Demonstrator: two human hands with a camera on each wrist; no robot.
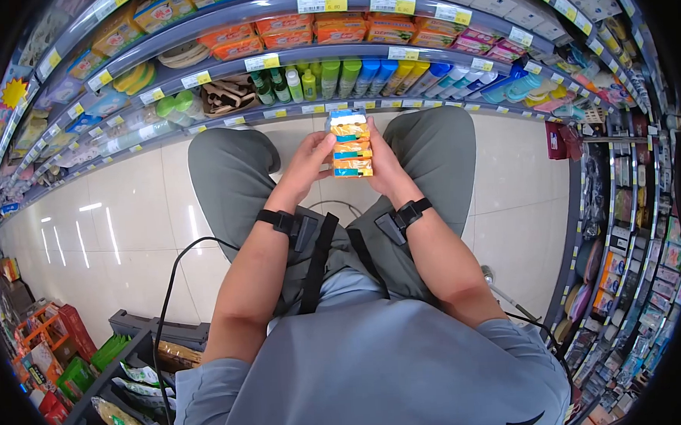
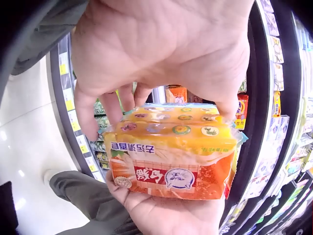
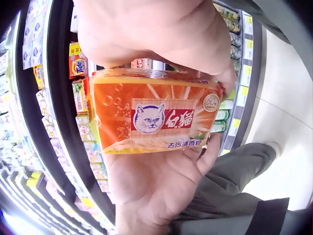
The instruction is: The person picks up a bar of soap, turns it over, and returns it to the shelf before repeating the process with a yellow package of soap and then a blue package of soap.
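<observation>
Orange, glossy plastic film covers most of this stack of wrapped soap bars (image 1: 352, 152), held up between both hands over the gap between the knees, just out from the shelf with the colourful bottles (image 1: 349, 78). Left hand (image 1: 304, 170) grips one side, right hand (image 1: 386, 165) grips the other, so the grip is closed on the stack from both ends. Chunky rectangular blocks with softened edges, a cat-face label (image 3: 149, 118) on the end one, and a crinkly wrapper end (image 2: 240, 140) poking out. Tip, imo: press inward evenly with both palms and let the fingers support underneath, cos slick film on film probably slides if one side squeezes harder. Keep the bars square and don't pull on the wrapper ends, they'd likely tear.
</observation>
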